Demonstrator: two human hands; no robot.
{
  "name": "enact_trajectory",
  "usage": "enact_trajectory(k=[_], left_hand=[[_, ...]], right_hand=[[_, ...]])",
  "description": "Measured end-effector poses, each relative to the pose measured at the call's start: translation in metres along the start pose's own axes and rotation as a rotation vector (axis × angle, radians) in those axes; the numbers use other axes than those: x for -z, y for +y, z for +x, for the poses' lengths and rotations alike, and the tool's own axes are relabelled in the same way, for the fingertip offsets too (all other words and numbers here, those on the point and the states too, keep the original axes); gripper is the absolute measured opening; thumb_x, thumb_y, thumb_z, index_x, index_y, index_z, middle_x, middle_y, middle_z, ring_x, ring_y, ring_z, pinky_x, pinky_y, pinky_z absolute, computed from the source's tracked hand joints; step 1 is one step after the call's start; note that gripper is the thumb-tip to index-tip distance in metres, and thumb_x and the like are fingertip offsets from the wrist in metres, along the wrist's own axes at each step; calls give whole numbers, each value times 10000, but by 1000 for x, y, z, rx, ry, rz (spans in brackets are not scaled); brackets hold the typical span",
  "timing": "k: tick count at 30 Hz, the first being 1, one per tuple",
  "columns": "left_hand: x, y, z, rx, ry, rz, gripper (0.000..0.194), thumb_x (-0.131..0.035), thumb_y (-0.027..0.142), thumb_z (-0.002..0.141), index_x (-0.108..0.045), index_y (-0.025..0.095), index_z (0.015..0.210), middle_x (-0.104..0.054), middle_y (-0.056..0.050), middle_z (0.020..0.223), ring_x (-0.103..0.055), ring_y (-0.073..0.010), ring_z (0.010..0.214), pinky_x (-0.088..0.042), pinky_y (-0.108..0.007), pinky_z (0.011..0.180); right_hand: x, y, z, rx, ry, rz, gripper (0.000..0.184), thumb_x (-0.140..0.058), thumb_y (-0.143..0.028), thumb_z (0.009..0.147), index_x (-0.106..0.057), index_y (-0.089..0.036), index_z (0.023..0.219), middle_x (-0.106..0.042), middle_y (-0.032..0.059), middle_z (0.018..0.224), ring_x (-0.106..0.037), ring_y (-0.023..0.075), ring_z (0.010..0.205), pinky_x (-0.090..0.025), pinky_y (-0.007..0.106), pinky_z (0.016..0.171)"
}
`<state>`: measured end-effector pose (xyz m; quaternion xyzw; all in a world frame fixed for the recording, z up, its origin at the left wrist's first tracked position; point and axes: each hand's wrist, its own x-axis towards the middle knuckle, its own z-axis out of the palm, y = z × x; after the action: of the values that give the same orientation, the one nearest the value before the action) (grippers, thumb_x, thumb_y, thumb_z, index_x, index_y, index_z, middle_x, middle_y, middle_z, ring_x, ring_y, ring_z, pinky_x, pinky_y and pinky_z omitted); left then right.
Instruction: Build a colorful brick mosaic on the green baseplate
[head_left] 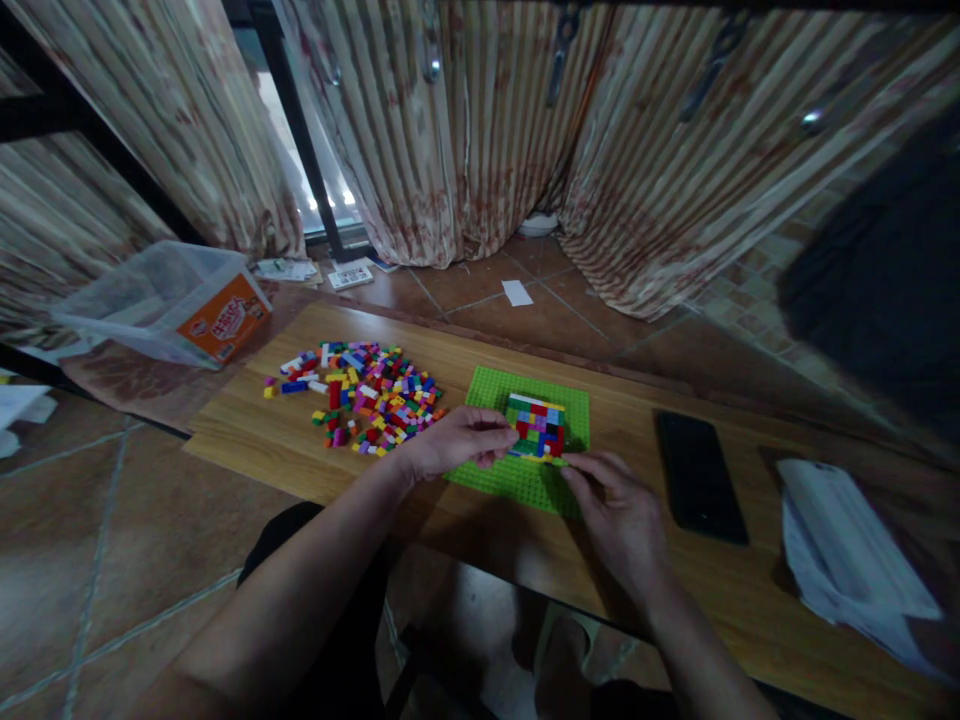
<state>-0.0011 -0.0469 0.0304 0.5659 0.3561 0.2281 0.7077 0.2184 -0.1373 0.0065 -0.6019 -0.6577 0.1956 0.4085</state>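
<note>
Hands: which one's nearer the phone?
The right hand: it is on the phone side of the block, while the left hand is on the side of the loose bricks.

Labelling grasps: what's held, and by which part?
Right hand: apparently a small yellow-green brick, by its right end. Left hand: at the left edge of the brick build; hold unclear.

Striped curtains [397, 130] and tiled floor [52, 560] suggest a home.
</note>
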Motion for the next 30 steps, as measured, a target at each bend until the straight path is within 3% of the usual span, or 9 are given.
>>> enact_trajectory(k=[6, 17, 30], left_hand=[[9, 3, -1, -24, 52, 9, 380, -694, 506, 759, -599, 143, 697, -544, 25, 624, -491, -77, 557, -399, -216, 548], [9, 0, 1, -7, 84, -40, 327, -720, 446, 739, -605, 142, 704, -566, 27, 622, -493, -72, 548, -389, -219, 554], [8, -11, 7, 25, 89, -8, 326, -703, 444, 745, -603, 134, 737, -545, 34, 619, -491, -71, 554, -386, -211, 557]], right_hand=[[-11, 2, 8, 10, 3, -34, 226, -577, -385, 896, -743, -238, 942, -657, 66, 1002, -647, 204, 928, -520, 369, 850], [-7, -1, 11, 95, -32, -161, 216, -525, -323, 919, -718, -226, 928, -637, 76, 1050, -631, 218, 956, -515, 379, 872], [-19, 12, 14, -290, 61, 252, 161, -702, -362, 744, -709, -216, 812, -681, 50, 892, -632, 205, 833, -502, 377, 786]])
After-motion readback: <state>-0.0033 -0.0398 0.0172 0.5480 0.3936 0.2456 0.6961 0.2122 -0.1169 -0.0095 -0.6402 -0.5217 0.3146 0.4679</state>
